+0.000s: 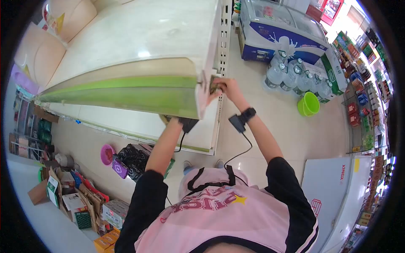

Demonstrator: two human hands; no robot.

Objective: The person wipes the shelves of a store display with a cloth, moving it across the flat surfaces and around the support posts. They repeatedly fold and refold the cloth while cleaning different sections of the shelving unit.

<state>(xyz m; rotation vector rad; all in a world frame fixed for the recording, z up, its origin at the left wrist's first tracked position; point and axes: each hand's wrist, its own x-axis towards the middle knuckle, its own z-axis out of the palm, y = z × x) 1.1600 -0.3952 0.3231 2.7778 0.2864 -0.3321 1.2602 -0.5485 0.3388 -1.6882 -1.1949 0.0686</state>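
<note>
A white shelf (143,36) with a green strip (126,90) along its front edge fills the upper left. My right hand (228,87) is at the shelf's right end, beside the slotted upright post (223,42). Its fingers are closed on a small dark, mottled piece (214,86), perhaps cloth, pressed against the shelf end; blur hides its exact kind. My left forearm (163,145) reaches up under the front edge. The green strip covers my left hand, so its fingers do not show. A lower white shelf (105,119) lies beneath.
Large water bottles (291,78) and a lime-green bucket (308,104) stand right, before a chest freezer (282,36). A white freezer (322,181) is lower right. A pink basin (107,154), black bag (133,159) and flattened cardboard (86,202) are lower left. Stocked racks (363,109) line the right.
</note>
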